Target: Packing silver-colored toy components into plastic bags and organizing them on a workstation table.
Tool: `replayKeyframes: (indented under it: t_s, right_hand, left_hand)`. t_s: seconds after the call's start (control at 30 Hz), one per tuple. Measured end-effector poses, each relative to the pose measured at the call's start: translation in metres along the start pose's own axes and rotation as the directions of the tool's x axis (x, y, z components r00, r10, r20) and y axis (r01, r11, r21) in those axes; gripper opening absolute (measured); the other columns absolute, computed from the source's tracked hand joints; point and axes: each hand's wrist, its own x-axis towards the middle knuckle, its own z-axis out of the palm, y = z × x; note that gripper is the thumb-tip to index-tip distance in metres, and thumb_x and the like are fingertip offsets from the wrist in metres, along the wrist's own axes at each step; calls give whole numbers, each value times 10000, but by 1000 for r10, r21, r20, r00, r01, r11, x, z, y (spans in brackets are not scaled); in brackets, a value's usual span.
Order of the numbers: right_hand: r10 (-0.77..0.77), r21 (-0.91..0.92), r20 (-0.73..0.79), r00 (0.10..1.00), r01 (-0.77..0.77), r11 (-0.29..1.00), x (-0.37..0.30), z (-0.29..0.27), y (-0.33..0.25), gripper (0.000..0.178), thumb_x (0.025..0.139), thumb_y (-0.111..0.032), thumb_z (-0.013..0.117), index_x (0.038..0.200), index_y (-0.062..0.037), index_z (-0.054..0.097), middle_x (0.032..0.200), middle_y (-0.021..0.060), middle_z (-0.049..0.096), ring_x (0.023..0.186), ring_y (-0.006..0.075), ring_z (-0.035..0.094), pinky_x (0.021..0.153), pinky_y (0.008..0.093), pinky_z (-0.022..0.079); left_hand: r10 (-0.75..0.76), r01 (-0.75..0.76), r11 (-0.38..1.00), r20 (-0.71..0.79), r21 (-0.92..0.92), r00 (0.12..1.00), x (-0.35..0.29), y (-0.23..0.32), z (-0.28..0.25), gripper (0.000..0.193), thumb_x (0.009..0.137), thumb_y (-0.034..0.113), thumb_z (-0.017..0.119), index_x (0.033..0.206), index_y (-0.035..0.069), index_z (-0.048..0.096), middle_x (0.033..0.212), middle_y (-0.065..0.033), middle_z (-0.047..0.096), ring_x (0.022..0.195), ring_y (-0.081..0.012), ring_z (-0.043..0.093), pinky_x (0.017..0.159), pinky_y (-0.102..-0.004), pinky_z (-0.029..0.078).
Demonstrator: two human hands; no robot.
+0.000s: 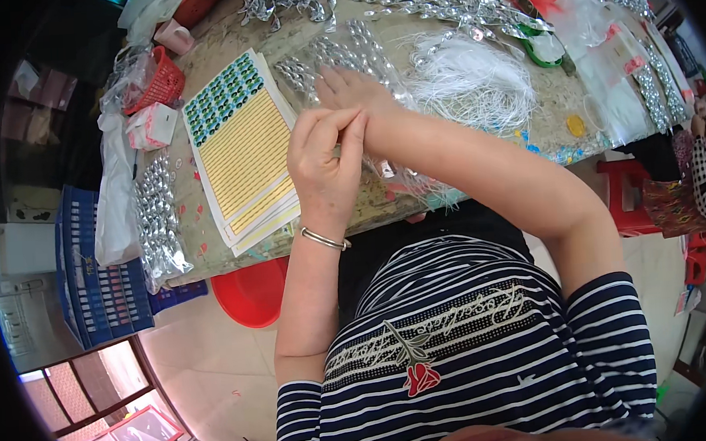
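My left hand (323,154), with a silver bangle (325,239) at its wrist, is closed with thumb and fingertips pinched together beside my right wrist. Whatever may be in the pinch is too small to make out. Beyond it, my right hand (357,91) lies with its fingers stretched out over a clear plastic bag (360,48) of silver twisted ornaments. To the left of my hands is a stack of sticker sheets (242,158), printed with green ovals and yellow rows. A loose bundle of white strings (473,82) lies to the right of the bag.
Silver twisted strips (437,4) cover the table's far side. At left are a red basket (158,80), a white and pink packet (152,127) and bagged silver ornaments (160,223). A red basin (251,294) is on the floor; a green basket (542,47) stands at right.
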Motion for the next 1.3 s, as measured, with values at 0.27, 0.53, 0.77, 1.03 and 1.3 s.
replayKeyframes:
  t_s: [0.27, 0.53, 0.77, 1.03, 1.3]
  right_hand:
    - [40, 640, -65, 997, 11, 769, -143, -81, 35, 454, 800, -66, 655, 1233, -26, 524, 1213, 192, 546, 1080, 353, 560, 902, 372, 469]
    - [354, 502, -191, 915, -219, 837, -152, -25, 54, 466, 796, -161, 694, 1201, -24, 510, 1087, 152, 533, 982, 306, 543, 792, 348, 470]
    - [346, 638, 9, 938, -272, 720, -152, 2, 68, 408, 824, -150, 661, 1180, -18, 512, 975, 149, 528, 826, 269, 547, 709, 335, 460]
    - [447, 570, 112, 888, -425, 703, -146, -7, 72, 300, 873, -99, 592, 1164, -50, 540, 738, 120, 566, 696, 282, 614, 645, 355, 479]
    - [266, 581, -80, 961, -171, 796, -58, -90, 91, 220, 929, -213, 553, 1024, -21, 602, 646, 99, 532, 618, 160, 568, 565, 318, 453]
  left_hand:
    - [-17, 22, 995, -51, 99, 999, -30, -5, 5, 125, 748, 12, 734, 867, 36, 701, 803, -70, 595, 724, -208, 576, 655, -312, 469]
    - [-115, 122, 949, -41, 290, 993, -81, -12, 14, 406, 761, 68, 736, 1133, 28, 577, 1066, -134, 527, 932, -261, 524, 774, -344, 453]
    - [-594, 590, 804, -51, -76, 803, -117, -26, 15, 463, 837, 120, 706, 1202, 10, 444, 1057, -97, 467, 839, -130, 487, 654, -249, 444]
    - [-715, 725, 673, 121, -147, 688, -101, -19, 0, 174, 932, 168, 612, 856, 36, 526, 645, 13, 491, 551, -42, 468, 473, -211, 380]
    - [-476, 473, 879, -57, -67, 877, -5, -11, -24, 340, 940, 197, 586, 680, -6, 506, 537, -60, 452, 490, -113, 440, 478, -293, 371]
